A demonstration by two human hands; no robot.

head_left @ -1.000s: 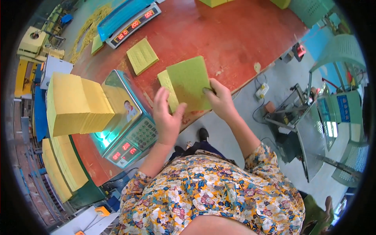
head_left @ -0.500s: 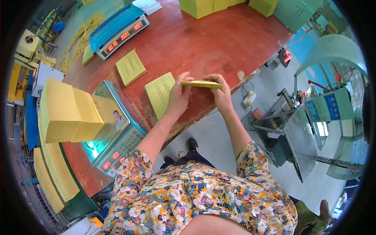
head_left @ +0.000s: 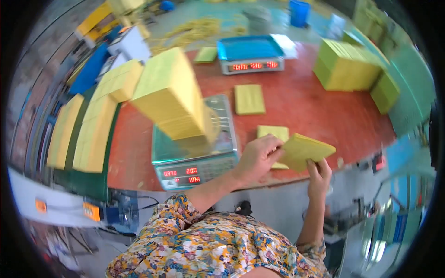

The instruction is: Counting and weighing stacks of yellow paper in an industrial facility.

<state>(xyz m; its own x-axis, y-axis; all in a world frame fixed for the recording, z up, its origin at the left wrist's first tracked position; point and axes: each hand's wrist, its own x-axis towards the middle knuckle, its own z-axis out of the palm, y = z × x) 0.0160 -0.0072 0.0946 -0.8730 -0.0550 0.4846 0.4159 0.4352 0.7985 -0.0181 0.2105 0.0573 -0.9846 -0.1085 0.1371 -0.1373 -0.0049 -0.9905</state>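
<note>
Both of my hands hold a thin stack of yellow paper sheets [head_left: 305, 150] above the near edge of the red table [head_left: 320, 111]. My left hand [head_left: 257, 157] grips its left side and my right hand [head_left: 319, 172] holds its lower right corner. A second thin yellow stack [head_left: 273, 133] lies on the table just under my left hand. To the left stands a digital scale [head_left: 194, 155] with a tall yellow paper stack [head_left: 174, 95] on its pan.
A flat yellow pile [head_left: 249, 98] lies mid-table. A blue-topped scale [head_left: 250, 53] stands at the far side, and big yellow-green blocks [head_left: 347, 65] sit at the far right. More yellow stacks [head_left: 92, 132] line a green surface at the left.
My head has tilted up, so the table now fills the view. The held stack has shifted right and tipped flatter, still in both hands.
</note>
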